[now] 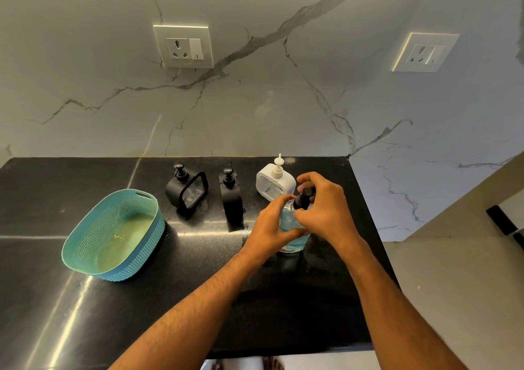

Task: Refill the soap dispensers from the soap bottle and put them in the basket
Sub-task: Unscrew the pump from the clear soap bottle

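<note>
A clear soap bottle (292,239) with blue liquid and a black pump top (304,197) stands on the black counter (198,298). My left hand (270,229) wraps around the bottle's body. My right hand (326,208) grips the black pump top from above. Behind the bottle stand three dispensers: a white one (272,183), a slim black one (232,199) and a wider black one (185,188) turned at an angle. An empty teal basket (85,244) sits at the left of the counter.
A marble wall with two power sockets (183,46) (425,52) rises behind the counter. The counter's right edge runs close to my right forearm, with a pale floor beyond it. A bare foot (272,364) shows below the front edge.
</note>
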The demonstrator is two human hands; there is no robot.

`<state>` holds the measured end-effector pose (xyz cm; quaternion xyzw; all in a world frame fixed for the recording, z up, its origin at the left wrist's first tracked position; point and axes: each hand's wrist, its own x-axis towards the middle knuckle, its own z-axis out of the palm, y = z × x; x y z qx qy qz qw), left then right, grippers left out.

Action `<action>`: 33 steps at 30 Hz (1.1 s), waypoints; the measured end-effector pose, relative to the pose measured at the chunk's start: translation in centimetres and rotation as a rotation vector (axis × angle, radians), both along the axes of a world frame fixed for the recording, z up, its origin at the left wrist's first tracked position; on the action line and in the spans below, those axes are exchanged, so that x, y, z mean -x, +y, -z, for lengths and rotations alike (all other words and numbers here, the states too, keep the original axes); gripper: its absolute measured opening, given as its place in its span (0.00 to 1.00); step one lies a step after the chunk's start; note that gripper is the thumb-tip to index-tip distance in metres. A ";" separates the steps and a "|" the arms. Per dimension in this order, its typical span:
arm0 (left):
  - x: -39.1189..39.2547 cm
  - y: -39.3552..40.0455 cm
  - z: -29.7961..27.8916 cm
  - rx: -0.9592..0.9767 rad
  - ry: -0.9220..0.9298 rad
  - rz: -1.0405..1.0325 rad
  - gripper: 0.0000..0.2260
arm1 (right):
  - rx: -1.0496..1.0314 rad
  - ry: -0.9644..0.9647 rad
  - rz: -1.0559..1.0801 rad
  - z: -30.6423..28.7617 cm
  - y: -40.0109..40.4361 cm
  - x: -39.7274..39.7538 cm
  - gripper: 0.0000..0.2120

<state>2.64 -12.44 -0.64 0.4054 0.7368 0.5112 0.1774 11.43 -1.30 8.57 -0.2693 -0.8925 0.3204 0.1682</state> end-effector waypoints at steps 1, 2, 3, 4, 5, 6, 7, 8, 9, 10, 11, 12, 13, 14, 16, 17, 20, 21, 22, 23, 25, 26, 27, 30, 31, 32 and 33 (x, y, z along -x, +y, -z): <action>0.0 0.0 0.1 -0.001 0.004 -0.005 0.30 | 0.004 0.006 -0.001 -0.1 0.0 0.0 0.35; 0.1 0.0 0.1 -0.001 0.005 -0.011 0.30 | -0.013 0.003 0.020 -0.1 -0.1 0.1 0.38; 0.1 0.1 0.2 -0.002 0.005 -0.014 0.30 | -0.034 -0.010 0.058 -0.1 -0.2 0.1 0.41; 0.1 0.0 0.2 -0.004 0.002 -0.012 0.30 | -0.044 -0.025 0.100 -0.1 -0.3 0.2 0.41; 0.1 0.0 0.3 -0.006 0.002 -0.008 0.30 | -0.039 -0.036 0.127 -0.2 -0.3 0.2 0.40; 0.1 -0.1 0.2 -0.006 0.000 -0.003 0.30 | -0.023 -0.038 0.128 -0.2 -0.4 0.2 0.38; 0.2 -0.1 0.3 -0.005 -0.004 0.002 0.30 | -0.001 -0.030 0.103 -0.2 -0.4 0.1 0.36; 0.2 0.0 0.3 -0.006 -0.008 0.004 0.30 | 0.027 -0.015 0.067 -0.2 -0.5 0.0 0.35; 0.2 0.0 0.3 -0.010 -0.007 0.005 0.30 | 0.056 0.002 0.032 -0.2 -0.4 0.0 0.35; 0.2 0.1 0.4 -0.014 -0.004 0.003 0.31 | 0.079 0.012 0.008 -0.3 -0.4 -0.1 0.36; 0.2 0.1 0.4 -0.016 0.000 -0.003 0.31 | 0.084 0.012 0.004 -0.2 -0.4 0.0 0.35; 0.2 0.1 0.4 -0.020 0.000 -0.007 0.31 | 0.071 0.006 0.024 -0.1 -0.4 0.0 0.35; 0.2 0.1 0.5 -0.024 -0.003 -0.008 0.31 | 0.050 -0.006 0.063 0.1 -0.4 0.0 0.35; 0.2 0.1 0.4 -0.027 -0.006 -0.006 0.30 | 0.026 -0.019 0.106 0.2 -0.4 0.0 0.33; 0.2 0.1 0.4 -0.028 0.001 -0.001 0.31 | -0.011 -0.019 0.143 0.2 -0.4 -0.2 0.25; 0.2 0.1 0.4 -0.028 0.003 0.002 0.31 | -0.014 -0.006 0.131 0.2 -0.4 -0.3 0.22; 0.2 0.1 0.5 -0.035 -0.001 0.009 0.32 | 0.033 0.013 0.051 0.1 -0.3 -0.6 0.19; 0.2 0.2 0.5 -0.036 -0.001 0.006 0.33 | 0.041 0.013 0.029 0.0 -0.3 -0.5 0.21; 0.2 0.2 0.5 -0.033 -0.002 0.002 0.33 | 0.030 0.010 0.026 0.1 -0.2 -0.4 0.22; 0.2 0.2 0.5 -0.030 -0.002 -0.001 0.32 | 0.007 0.003 0.042 0.1 -0.2 -0.3 0.24; 0.2 0.2 0.6 -0.029 0.002 0.000 0.30 | -0.056 -0.016 0.098 0.0 -0.4 -0.3 0.24; 0.2 0.2 0.6 -0.029 0.004 0.002 0.30 | -0.072 -0.012 0.111 -0.2 -0.5 -0.3 0.22; 0.2 0.2 0.6 -0.028 0.003 0.005 0.30 | -0.073 -0.001 0.106 -0.3 -0.6 -0.3 0.20; 0.2 0.2 0.5 -0.037 -0.005 0.006 0.33 | -0.049 0.008 0.045 -0.5 -0.7 -0.3 0.19; 0.2 0.2 0.5 -0.035 -0.007 0.004 0.33 | -0.036 0.001 0.031 -0.6 -0.7 -0.2 0.21; 0.2 0.2 0.5 -0.031 -0.010 0.001 0.32 | -0.034 -0.008 0.028 -0.6 -0.7 -0.2 0.22; 0.2 0.2 0.5 -0.028 -0.013 -0.003 0.31 | -0.049 -0.016 0.036 -0.6 -0.8 -0.1 0.23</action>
